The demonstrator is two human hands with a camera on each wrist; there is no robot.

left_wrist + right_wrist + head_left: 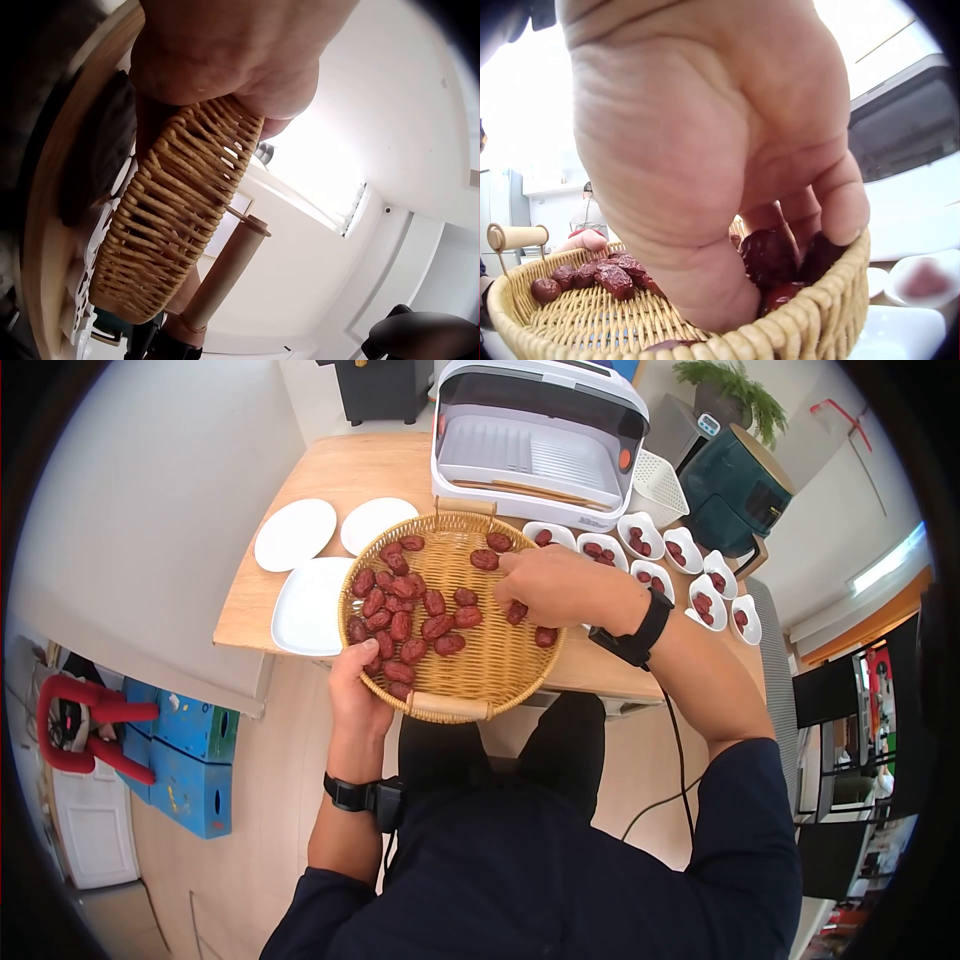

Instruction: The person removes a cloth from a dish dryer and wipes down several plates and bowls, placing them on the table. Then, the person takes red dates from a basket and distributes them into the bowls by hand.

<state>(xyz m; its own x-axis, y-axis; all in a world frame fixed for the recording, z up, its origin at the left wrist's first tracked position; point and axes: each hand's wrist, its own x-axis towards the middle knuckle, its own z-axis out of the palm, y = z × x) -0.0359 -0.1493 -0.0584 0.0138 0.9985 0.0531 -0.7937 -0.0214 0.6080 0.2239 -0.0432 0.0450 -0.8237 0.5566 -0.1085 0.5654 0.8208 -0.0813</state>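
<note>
A round wicker basket [505, 665] with wooden handles is held up over the table's front edge, tilted in the left wrist view. My left hand [357, 695] grips its near-left rim, thumb on top and the other fingers underneath. Wrinkled red dates [401, 625] lie mostly in the basket's left half. My right hand [572, 590] reaches into the right side, fingers pointing down. In the right wrist view its fingers curl around several red dates [769, 259] close to the basket wall; the palm hides part of them.
Several small white bowls [741, 618] holding dates stand on the table's right side. Three white plates [296, 535] lie at the left. Behind the basket is a white dish box [540, 450] with a clear lid; a green air fryer [735, 490] and white plastic basket [658, 485] stand right of it.
</note>
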